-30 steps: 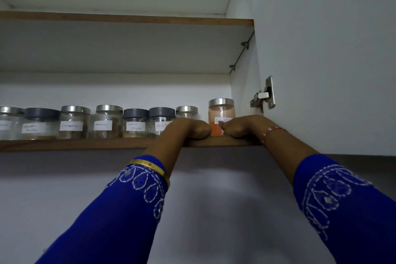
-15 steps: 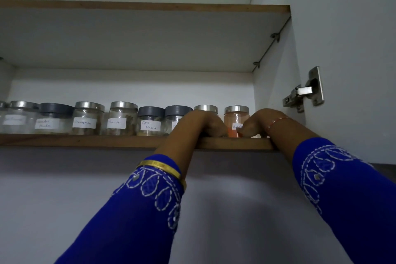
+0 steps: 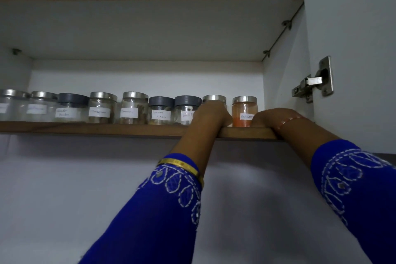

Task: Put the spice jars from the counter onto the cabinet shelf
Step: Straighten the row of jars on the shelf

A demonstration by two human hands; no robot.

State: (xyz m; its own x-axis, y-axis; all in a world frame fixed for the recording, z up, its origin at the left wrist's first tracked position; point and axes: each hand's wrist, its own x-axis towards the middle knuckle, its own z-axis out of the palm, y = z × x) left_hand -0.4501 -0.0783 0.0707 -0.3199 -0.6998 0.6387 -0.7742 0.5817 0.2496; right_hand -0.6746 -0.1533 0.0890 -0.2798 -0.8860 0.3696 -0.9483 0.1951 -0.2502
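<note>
Nine spice jars are lined up in a row along the front edge of the cabinet shelf [image 3: 107, 129]. The red chilli jar [image 3: 244, 111] is set last in the row, near the right end of the shelf, with a silver lid and orange powder inside. The left hand [image 3: 211, 113] is laid over the front edge, in front of the silver-lid jar [image 3: 214, 98] next to it. The right hand [image 3: 272, 117] is laid on the edge just right of the red chilli jar. Both hands are bent over the edge, so whether the fingers are apart or together cannot be told. A metal hinge [image 3: 314, 81] is fixed on the open door.
</note>
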